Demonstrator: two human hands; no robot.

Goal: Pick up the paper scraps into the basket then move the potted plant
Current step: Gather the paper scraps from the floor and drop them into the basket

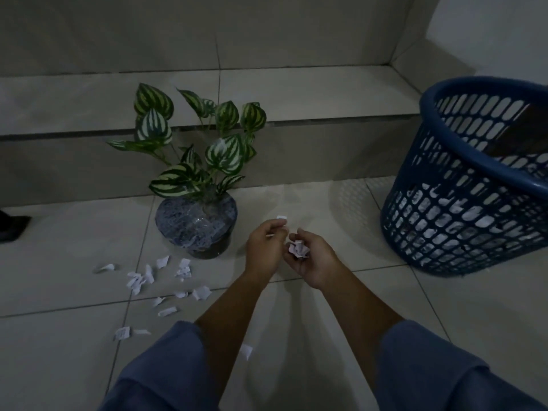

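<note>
- The right hand (311,258) is cupped, fingers curled round a wad of paper scraps (298,249).
- The left hand (264,244) sits just beside it, fingers bent toward a single scrap (281,217); I cannot tell whether it is pinched.
- Loose scraps (142,277) lie on the tiled floor (59,262), left of the hands.
- The potted plant (195,226) stands behind them, before a step (326,149).
- The blue basket (489,81) stands to the right, with paper inside.
</note>
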